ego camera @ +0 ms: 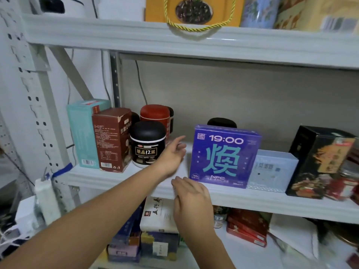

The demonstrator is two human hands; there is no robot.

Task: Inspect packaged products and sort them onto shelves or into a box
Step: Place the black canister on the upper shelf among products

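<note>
A purple box (223,156) marked "19:00" stands upright on the middle shelf (252,199). My left hand (172,152) reaches over the shelf between a black-lidded jar (147,146) and the purple box, fingers relaxed and holding nothing. My right hand (191,199) hovers at the shelf's front edge, just left of the purple box's lower corner, fingers loose and empty. A gap of bare shelf lies between the jar and the purple box.
A teal box (81,133), a brown box (111,138) and a red jar (154,113) stand at the left. A pale blue box (272,169) and a black box (316,162) stand at the right. Boxes fill the lower shelf; a yellow gift box (194,10) sits above.
</note>
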